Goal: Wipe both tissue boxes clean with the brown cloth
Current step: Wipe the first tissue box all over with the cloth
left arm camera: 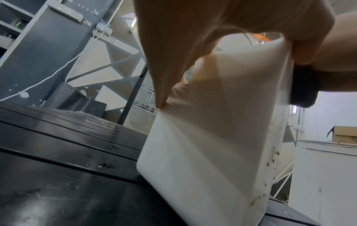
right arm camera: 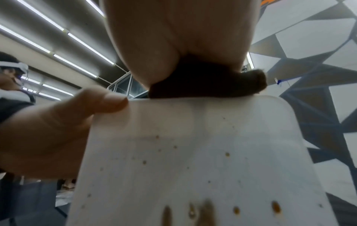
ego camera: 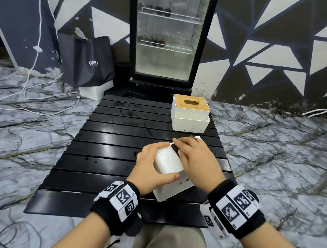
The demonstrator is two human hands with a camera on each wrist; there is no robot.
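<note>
While the left hand (ego camera: 152, 166) curls its fingers (ego camera: 161, 146) around the spotted tissue box (ego camera: 168, 162) near the counter's (ego camera: 102, 146) front edge, the right hand (ego camera: 196, 158) presses the brown cloth (right arm camera: 208, 81), under its fingers, on the box top.

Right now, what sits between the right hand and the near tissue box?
The brown cloth: the right hand presses it onto the box, clearest in the right wrist view.

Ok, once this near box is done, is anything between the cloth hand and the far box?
Nothing visible. The right hand presses the brown cloth on the near tissue box; only bare black slats separate it from the far tissue box.
</note>
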